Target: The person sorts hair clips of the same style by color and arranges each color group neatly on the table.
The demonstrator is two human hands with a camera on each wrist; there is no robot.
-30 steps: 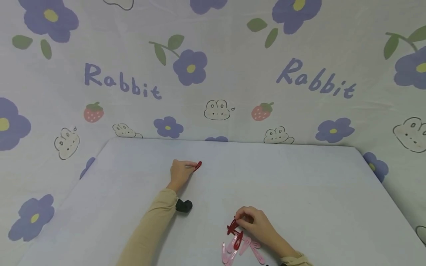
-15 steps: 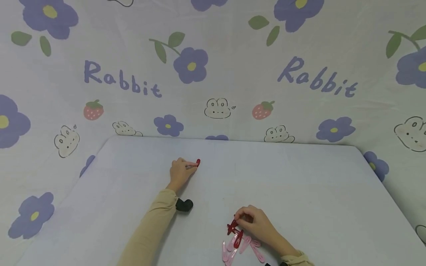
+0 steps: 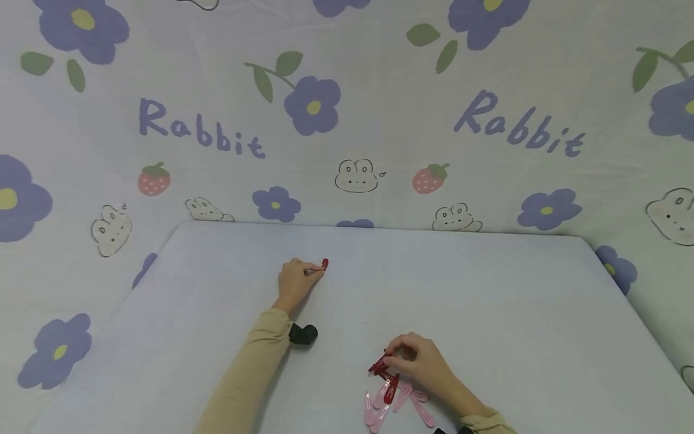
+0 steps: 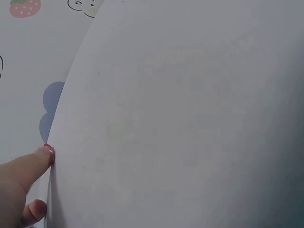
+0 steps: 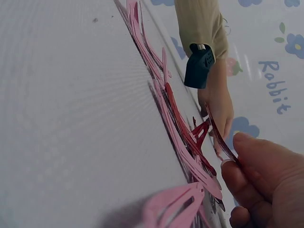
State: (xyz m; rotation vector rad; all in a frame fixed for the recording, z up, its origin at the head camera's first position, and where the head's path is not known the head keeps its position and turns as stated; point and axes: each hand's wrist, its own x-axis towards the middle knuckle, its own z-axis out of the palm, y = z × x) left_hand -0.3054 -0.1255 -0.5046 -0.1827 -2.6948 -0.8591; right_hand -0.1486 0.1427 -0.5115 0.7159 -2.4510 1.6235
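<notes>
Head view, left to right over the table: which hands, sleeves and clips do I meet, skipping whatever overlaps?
Left sleeve → left hand → red clip at its fingertips → leftmost pink clip of the pile → right hand → right sleeve.

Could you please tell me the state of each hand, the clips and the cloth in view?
Left hand: pinching the far red clip.
Far red clip: held, one end sticking out; snapped or unsnapped, too small to tell.
Right hand: pinching the near red clip.
Near red clip: held tilted; snapped or unsnapped, cannot tell.
Remaining red clips: lying among the pink clips.
Pink clips: loosely clustered, some overlapping.
Patterned cloth: hanging behind the table.
</notes>
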